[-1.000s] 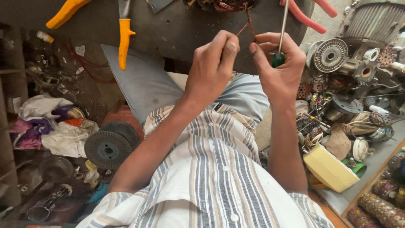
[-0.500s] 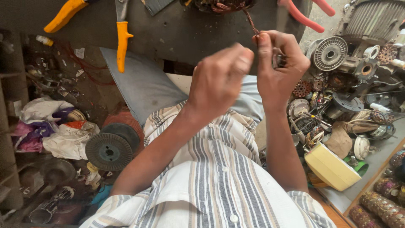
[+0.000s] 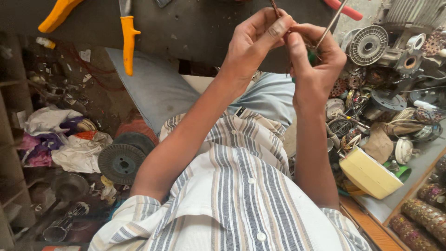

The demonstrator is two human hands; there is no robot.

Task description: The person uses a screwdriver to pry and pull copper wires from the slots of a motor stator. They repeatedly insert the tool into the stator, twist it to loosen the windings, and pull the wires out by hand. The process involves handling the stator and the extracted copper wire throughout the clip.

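cluttered workshop floor spreads below a dark bench, and both hands meet just in front of its edge. left hand has its fingers curled together, thumb and forefinger pinched on a thin reddish-brown wire that runs up and slightly left from the fingers and out past the top edge. right hand is closed too, its fingertips pressed against those of the left hand, and it grips a slim metal tool with a green handle partly hidden in the palm; the shaft slants up and to the right of the fingers. both forearms rise from the striped shirt, wrists bent inward. left of the fingers an orange-handled tool lies on the bench, handle hanging over its edge. right of and below the fingers sit a round metal motor part and a yellow box.
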